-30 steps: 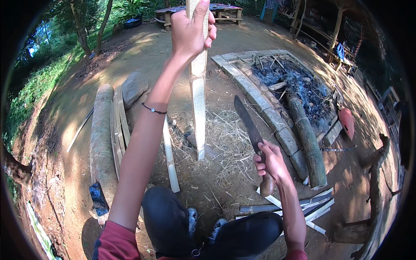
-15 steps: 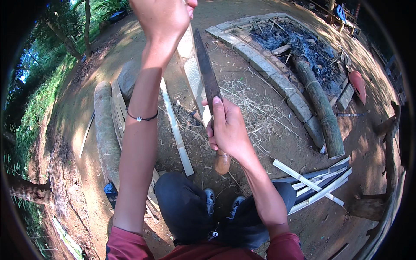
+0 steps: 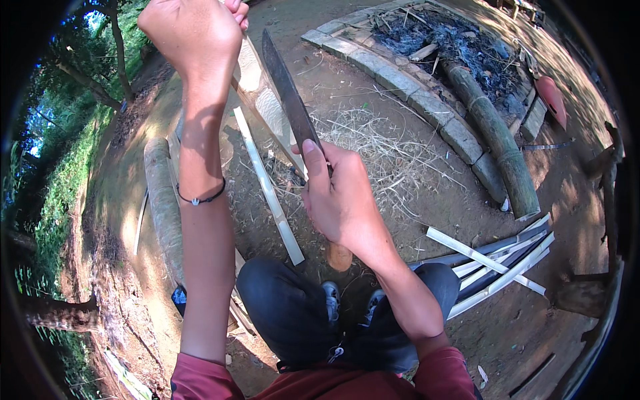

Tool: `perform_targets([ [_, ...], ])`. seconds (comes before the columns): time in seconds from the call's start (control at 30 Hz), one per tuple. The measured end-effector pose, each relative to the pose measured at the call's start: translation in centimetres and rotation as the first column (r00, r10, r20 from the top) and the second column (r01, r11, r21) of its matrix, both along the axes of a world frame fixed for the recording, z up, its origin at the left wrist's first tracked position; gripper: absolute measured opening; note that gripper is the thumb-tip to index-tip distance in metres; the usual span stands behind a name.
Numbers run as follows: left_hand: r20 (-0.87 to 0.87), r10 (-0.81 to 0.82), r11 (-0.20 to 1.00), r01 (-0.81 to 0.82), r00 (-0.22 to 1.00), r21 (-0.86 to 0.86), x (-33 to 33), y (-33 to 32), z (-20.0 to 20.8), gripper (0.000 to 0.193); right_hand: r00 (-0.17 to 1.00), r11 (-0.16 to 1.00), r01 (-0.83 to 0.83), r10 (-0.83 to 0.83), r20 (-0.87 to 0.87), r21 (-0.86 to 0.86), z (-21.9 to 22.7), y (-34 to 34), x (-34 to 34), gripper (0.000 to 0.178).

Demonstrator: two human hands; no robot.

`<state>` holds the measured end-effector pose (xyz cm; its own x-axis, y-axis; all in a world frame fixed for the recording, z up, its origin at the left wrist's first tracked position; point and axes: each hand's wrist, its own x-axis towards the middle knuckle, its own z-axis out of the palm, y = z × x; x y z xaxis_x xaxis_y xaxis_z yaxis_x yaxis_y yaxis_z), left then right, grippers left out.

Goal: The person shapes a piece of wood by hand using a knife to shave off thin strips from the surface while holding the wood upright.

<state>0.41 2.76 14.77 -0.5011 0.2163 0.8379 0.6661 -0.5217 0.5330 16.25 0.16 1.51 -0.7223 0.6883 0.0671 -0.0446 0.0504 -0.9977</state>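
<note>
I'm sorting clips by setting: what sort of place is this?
Probably a rural outdoor yard: bare brown earth underfoot, leafy green plants at left, and an ash-filled fireplace edged with grey blocks.

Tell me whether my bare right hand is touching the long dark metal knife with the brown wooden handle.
Touching. The head view shows your right hand wrapped around the knife, with the handle's rounded end showing below the hand.

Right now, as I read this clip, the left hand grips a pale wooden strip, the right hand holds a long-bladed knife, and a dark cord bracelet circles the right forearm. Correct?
Not quite: the head view shows the dark cord bracelet on the left forearm. The left hand does grip the pale wooden strip, and the right hand holds the long-bladed knife.
</note>
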Motion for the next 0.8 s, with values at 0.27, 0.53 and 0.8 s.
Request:
perform_targets([
  [0.27, -0.011, 0.203, 0.979, -0.203, 0.979, 0.013, 3.2, -0.5, -0.3, 0.036, 0.998, 0.998, 0.060, -0.059, 0.020, -0.028, -3.0, -0.4, 0.5, 0.032],
  [0.53, -0.196, 0.277, 0.961, -0.272, 0.941, 0.054, 2.2, -0.2, -0.6, 0.044, 0.971, 0.973, 0.193, -0.170, -0.169, 0.129, -2.6, -2.5, 0.5, 0.030],
  [0.8, -0.012, -0.058, 0.997, 0.058, 0.998, -0.051, 1.7, -0.7, -0.2, 0.046, 0.987, 0.994, 0.094, -0.087, -0.134, 0.049, -0.2, -1.8, 2.0, 0.023],
])
